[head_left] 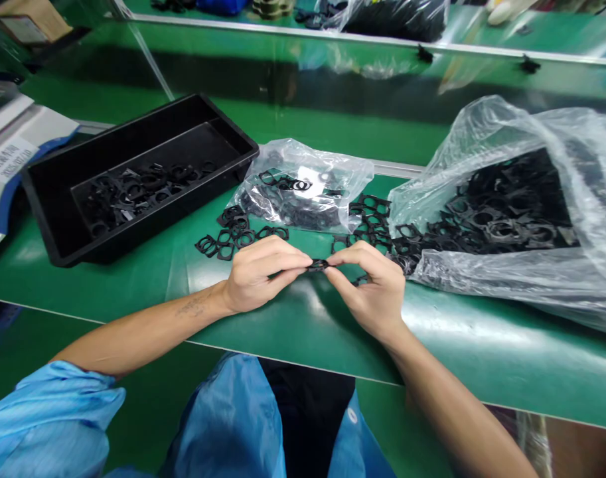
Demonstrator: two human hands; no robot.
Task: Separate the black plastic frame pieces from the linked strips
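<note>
Between my two hands, just above the green bench, is a small black plastic ring part (317, 265). My left hand (261, 273) pinches its left end between thumb and fingers. The right end is pinched the same way by my right hand (371, 282). Whether it is one piece or two fitted together I cannot tell. Beyond my left hand lie several loose black ring frames (233, 234). More black frames (375, 222) are scattered behind my right hand, and a clear plastic bag (303, 182) with black parts lies between these groups.
A black tray (64, 255) with black parts inside stands at the left. A large open plastic bag (506, 279) spills black frames at the right. At the far left is a white and blue box (28, 143). A metal-edged green ledge (283, 33) runs along the back.
</note>
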